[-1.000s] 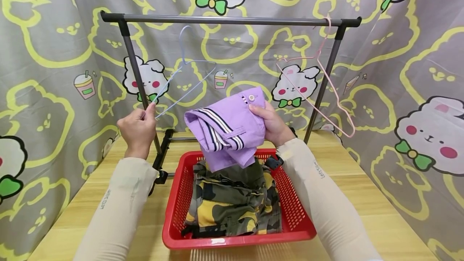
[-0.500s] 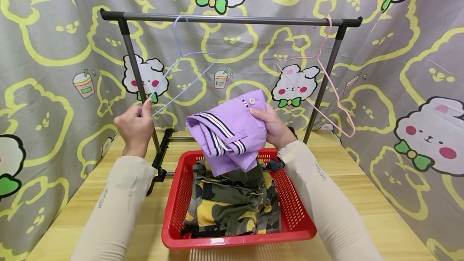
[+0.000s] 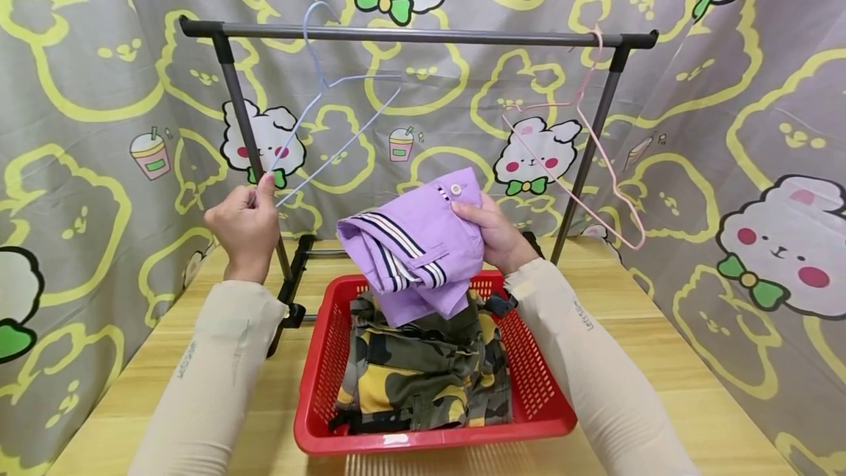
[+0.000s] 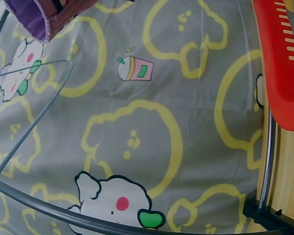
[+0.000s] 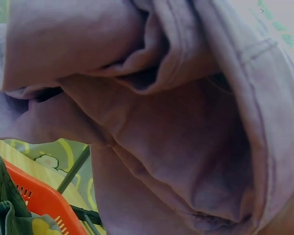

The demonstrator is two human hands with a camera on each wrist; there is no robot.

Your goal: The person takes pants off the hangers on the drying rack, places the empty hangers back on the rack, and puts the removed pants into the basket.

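My left hand grips the lower left corner of a blue clothes hanger. The hanger tilts, and its hook rises above the rack's rail; I cannot tell whether the hook touches the rail. My right hand holds a folded pair of purple trousers by the waistband, thumb in front near a white button. Striped trim runs along the waistband. The purple cloth fills most of the right wrist view, and the fingers behind it are hidden. In the left wrist view, the hanger crosses the left side.
A red plastic basket stands below the trousers with folded camouflage trousers in it. Behind is a clothes rack with a grey rail. A pink hanger hangs at its right end. Patterned curtains surround the wooden table.
The blue hanger has risen, its hook going from below the rail to above it, and shifted a little left. The left hand tilted slightly. The purple trousers sank a little.
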